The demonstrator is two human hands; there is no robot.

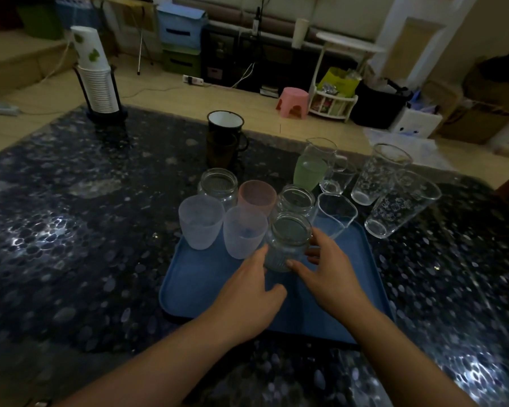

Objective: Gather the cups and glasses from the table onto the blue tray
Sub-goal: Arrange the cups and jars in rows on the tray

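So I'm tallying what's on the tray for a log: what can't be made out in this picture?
- Head view: whether the ribbed jar stands on the blue tray or is lifted; both hands hide its base.
- The left hand fingers at the jar; the hand's back covers them.
- Whether the clear tumbler stands inside the tray rim; the jar and right hand block it.
- The stacked dark mugs: dim light blurs where one ends.
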